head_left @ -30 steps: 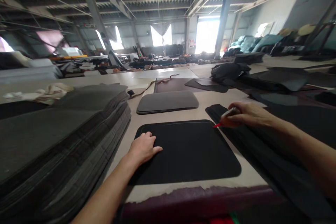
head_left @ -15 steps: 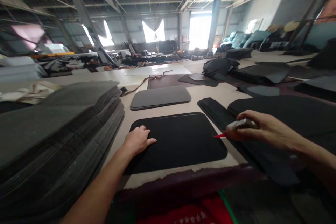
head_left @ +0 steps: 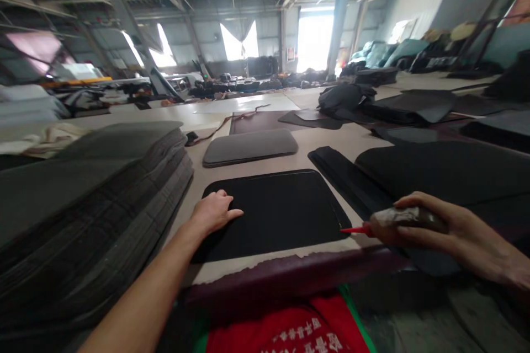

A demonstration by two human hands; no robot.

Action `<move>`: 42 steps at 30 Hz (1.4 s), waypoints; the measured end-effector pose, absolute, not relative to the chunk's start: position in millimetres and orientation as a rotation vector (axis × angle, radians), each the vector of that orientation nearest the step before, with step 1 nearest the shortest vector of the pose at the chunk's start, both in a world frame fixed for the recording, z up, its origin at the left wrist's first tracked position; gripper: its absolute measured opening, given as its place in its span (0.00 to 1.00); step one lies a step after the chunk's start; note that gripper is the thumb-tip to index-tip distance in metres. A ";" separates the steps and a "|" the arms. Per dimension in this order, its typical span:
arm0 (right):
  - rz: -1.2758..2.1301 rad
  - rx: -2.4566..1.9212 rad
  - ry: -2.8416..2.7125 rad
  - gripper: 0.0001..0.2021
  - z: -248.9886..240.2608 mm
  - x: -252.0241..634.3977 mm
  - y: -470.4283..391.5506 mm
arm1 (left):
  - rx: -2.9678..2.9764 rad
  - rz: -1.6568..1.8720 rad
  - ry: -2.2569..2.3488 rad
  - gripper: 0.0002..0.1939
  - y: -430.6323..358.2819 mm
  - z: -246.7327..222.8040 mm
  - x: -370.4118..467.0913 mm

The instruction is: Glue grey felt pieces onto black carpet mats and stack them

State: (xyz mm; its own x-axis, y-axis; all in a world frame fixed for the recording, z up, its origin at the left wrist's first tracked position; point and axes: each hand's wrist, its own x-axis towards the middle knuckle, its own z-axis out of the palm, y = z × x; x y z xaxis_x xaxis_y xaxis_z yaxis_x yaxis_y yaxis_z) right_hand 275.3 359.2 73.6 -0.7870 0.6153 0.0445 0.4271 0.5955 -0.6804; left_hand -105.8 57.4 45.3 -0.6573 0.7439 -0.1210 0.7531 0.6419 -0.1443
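Observation:
A black rounded panel [head_left: 277,212] lies flat on the light table in front of me. My left hand [head_left: 214,211] rests on its left edge, thumb apart from the other fingers, with nothing held. My right hand [head_left: 443,229] is wrapped round a bottle [head_left: 408,219] with a red nozzle [head_left: 356,230]. The nozzle's tip is at the panel's lower right edge. A thin pale line shows along the panel's top and right edges.
A tall stack of dark grey sheets [head_left: 124,187] stands at the left. Grey rounded panels [head_left: 250,146] lie behind the black one. Black pieces [head_left: 447,171] cover the right side. Maroon material [head_left: 290,278] hangs along the front edge.
My right hand has moved the bottle down and toward the right, its tip following the panel's right edge toward the near corner. My left hand stays on the panel. The view has shifted slightly.

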 end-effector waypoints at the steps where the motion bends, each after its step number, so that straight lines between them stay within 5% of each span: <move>1: 1.012 -0.847 -2.542 0.23 73.2 273.9 358.9 | 1.276 -0.279 2.799 0.28 57.2 45.7 -106.0; 17: 1.328 -0.204 -2.782 0.18 79.3 154.9 320.0 | 1.168 -0.012 2.746 0.22 57.1 65.7 -124.9; 33: 0.973 0.634 -2.737 0.10 72.7 27.0 203.9 | 1.272 -0.010 2.626 0.18 60.2 81.5 -133.5; 42: 0.819 0.594 -2.628 0.09 60.9 8.3 197.4 | 1.318 -0.044 2.616 0.17 58.1 84.5 -135.6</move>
